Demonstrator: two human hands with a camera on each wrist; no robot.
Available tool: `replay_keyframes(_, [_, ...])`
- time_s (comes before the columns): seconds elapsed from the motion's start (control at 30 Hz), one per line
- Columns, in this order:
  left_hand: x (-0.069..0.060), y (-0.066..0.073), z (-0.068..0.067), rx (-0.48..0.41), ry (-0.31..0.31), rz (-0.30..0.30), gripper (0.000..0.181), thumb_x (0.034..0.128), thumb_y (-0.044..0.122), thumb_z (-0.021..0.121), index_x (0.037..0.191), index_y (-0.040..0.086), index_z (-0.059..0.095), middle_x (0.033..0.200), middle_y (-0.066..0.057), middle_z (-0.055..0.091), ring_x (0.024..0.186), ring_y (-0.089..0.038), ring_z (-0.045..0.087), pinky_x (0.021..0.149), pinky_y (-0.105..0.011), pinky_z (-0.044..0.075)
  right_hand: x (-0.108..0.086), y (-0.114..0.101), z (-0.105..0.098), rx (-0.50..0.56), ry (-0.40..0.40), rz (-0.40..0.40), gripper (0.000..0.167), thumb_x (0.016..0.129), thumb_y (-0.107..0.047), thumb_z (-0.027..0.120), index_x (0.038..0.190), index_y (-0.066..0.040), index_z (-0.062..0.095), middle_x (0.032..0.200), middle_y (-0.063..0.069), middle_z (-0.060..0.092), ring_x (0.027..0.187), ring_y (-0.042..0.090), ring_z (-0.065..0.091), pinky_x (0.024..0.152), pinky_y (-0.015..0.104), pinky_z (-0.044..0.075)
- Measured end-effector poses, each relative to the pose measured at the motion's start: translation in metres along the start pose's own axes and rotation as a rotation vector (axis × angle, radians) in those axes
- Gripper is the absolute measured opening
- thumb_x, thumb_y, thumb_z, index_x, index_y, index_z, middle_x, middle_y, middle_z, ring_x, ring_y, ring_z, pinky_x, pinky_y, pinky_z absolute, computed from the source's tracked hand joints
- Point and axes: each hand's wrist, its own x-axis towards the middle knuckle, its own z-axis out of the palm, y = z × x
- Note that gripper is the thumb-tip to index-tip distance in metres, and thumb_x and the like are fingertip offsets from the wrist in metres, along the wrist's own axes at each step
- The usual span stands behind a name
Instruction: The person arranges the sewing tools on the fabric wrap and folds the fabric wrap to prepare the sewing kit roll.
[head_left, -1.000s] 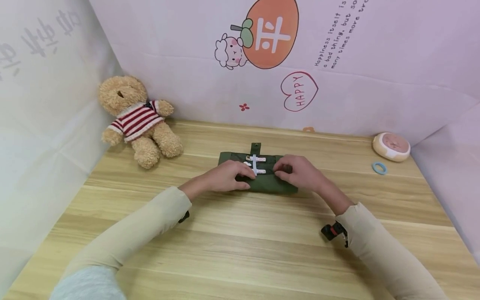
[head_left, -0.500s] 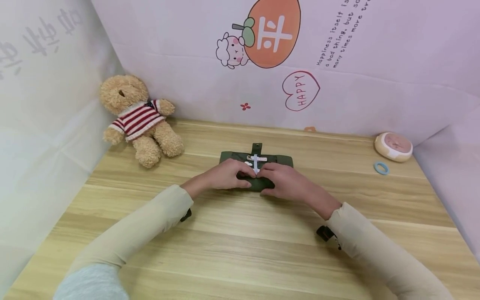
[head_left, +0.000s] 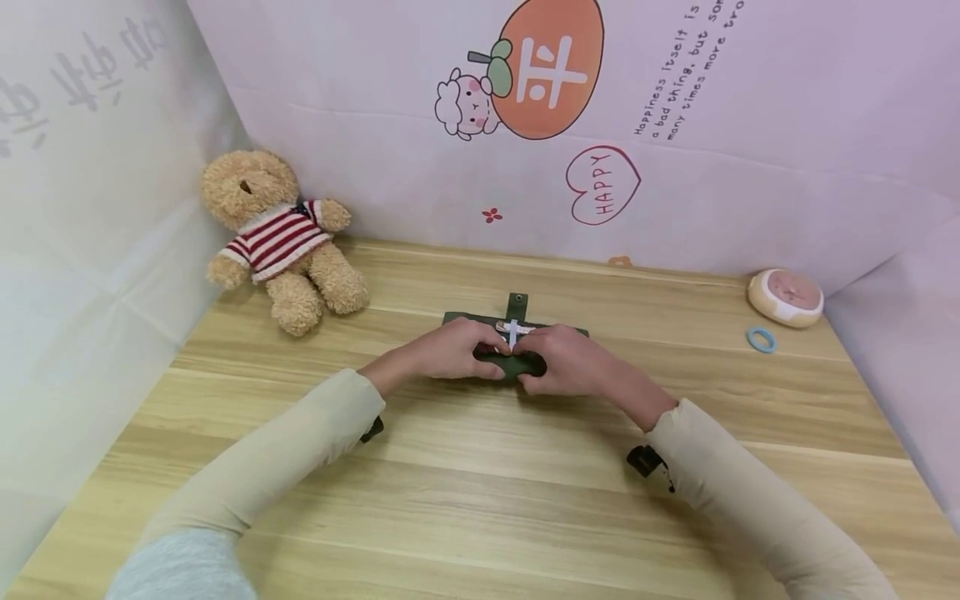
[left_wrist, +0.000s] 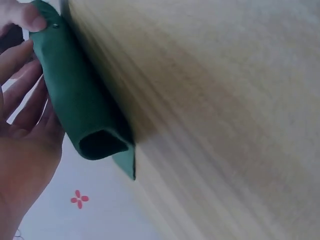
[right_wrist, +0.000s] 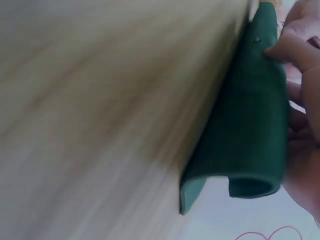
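A dark green roll-up pouch [head_left: 512, 367] lies on the table, its near edge folded up by both hands. In the wrist views the folded pouch [left_wrist: 75, 90] curls into a hollow roll with an open end. A metal snap [right_wrist: 257, 40] sits on its near outer face. My left hand [head_left: 459, 348] pinches the roll at its middle, thumb in front and fingers over the top. Right beside it, my right hand [head_left: 572, 360] grips the same roll likewise. Behind the fingers show a white strap [head_left: 513, 333] and a snap tab [head_left: 517, 307] pointing away. The fingers hide much of the inside.
A teddy bear [head_left: 281, 242] in a striped sweater sits at the back left against the wall sheet. At the back right are a round cream-and-pink object [head_left: 786, 297] and a blue ring [head_left: 761, 340]. The wooden table [head_left: 487, 500] extends toward me.
My right hand has moved left from the pouch's right side to its middle, beside the left hand. The pouch's near edge has been lifted and folded, covering the lower white item.
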Motion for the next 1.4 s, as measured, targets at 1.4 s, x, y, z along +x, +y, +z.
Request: replay_keyframes(1.4, [0.002,-0.001,-0.001,0.203,0.036,0.02,0.036,0.0951,0.025,0.075,0.125,0.005,0.072,0.132,-0.008,0.063,0.125,-0.023,0.056,0.107,-0.038,0.043,0.015,0.055,-0.011,0.542,-0.181,0.225,0.018,0.101,-0.021,0.064,0.11,-0.007,0.072,0.099,0.003,0.069,0.089,0.021,0.062,0.077,0.037,0.05])
